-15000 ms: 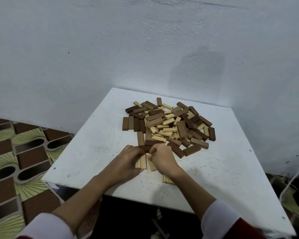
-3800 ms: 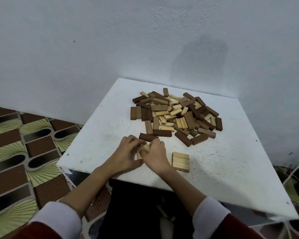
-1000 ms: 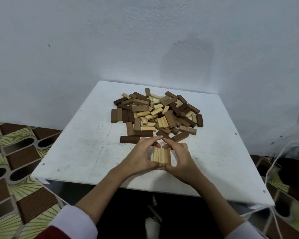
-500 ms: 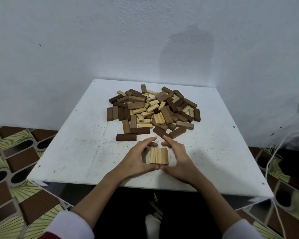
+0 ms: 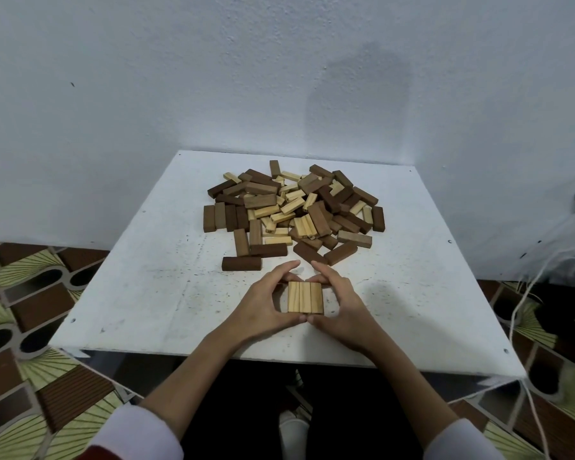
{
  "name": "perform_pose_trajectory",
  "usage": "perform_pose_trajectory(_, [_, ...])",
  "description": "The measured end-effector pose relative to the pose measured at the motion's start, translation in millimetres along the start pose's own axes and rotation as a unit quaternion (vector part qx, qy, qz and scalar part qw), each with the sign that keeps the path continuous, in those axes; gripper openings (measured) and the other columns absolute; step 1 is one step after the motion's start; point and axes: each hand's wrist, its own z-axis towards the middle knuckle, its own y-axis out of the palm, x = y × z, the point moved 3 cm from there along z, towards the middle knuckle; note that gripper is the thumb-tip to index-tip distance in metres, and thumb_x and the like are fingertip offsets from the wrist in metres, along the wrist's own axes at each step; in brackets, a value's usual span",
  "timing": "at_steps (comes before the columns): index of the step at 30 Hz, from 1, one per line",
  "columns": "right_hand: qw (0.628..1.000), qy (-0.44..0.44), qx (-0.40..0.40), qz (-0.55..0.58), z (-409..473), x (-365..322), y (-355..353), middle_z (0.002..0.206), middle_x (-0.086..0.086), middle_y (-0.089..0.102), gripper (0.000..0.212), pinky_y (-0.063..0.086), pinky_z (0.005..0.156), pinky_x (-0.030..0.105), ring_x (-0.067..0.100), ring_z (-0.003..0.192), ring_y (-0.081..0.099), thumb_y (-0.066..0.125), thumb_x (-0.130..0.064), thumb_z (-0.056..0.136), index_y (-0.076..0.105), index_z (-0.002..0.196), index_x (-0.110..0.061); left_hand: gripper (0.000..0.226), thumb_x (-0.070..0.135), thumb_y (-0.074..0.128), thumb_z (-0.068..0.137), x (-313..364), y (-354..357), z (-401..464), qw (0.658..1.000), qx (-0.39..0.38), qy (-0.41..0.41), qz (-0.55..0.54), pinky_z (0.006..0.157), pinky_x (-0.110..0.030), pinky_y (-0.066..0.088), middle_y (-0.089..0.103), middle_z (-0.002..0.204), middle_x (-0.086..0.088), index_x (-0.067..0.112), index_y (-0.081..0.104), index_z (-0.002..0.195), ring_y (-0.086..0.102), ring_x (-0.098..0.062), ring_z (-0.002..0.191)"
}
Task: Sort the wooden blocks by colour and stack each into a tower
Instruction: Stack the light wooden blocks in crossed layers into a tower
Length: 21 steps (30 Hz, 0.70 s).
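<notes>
- Small stack of pale, light-wood rectangular blocks (image 5: pixel 305 297) is sitting on the near half of the white, scuffed square tabletop (image 5: pixel 146 293), top layer showing three blocks side by side, long sides touching.
- Left hand (image 5: pixel 263 305) is cupping the stack's left side — fingers curving over the far edge, thumb lying along the near edge; whether skin is pressing the wood I cannot tell.
- Right hand (image 5: pixel 341 305) is mirroring it on the right side, fingers arching over the far corner, thumb meeting the left thumb just in front of the stack.
- Both hands are half-curled, framing the stack rather than lifting it.
- Loose heap of mixed dark-brown, mid-brown and pale wooden blocks (image 5: pixel 296 210) is lying unsorted on the far half of the table, well behind the hands.
- One dark-brown rectangular block (image 5: pixel 241 263) is lying flat and alone, between heap and left hand, touching neither.
- White sleeve cuffs (image 5: pixel 136 433) are showing at the bottom edge.
- Patterned brown-and-green floor tiles (image 5: pixel 30 310) are flanking the table — plain white wall (image 5: pixel 180 78) is standing behind it.
</notes>
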Motion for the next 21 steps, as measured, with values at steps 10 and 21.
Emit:
perform_pose_trajectory(10, [0.999, 0.034, 0.000, 0.036, -1.6, 2.5, -1.0, 0.120, -0.028, 0.039, 0.095, 0.034, 0.105, 0.028, 0.007, 0.125, 0.034, 0.079, -0.016, 0.070, 0.020, 0.143, -0.031, 0.099, 0.034, 0.086, 0.063, -1.7, -0.4, -1.2, 1.000, -0.008, -0.022, -0.011, 0.089, 0.002, 0.029, 0.047, 0.127, 0.019, 0.041, 0.025, 0.141, 0.039, 0.017, 0.116])
perform_pose_trajectory(21, [0.981, 0.013, 0.037, -0.189, -15.5, 0.4, 8.5, 0.158, 0.005, 0.004, 0.097, 0.002, 0.115, 0.031, 0.017, 0.144, 0.000, 0.031, -0.061, 0.072, 0.002, 0.149, -0.010, 0.107, 0.058, 0.067, 0.074, 5.8, 16.2, -18.9, 0.982, 0.014, 0.012, 0.189, 0.106, -0.018, 0.011, 0.006, 0.154, 0.010, 0.021, 0.000, 0.149, 0.001, 0.003, 0.135])
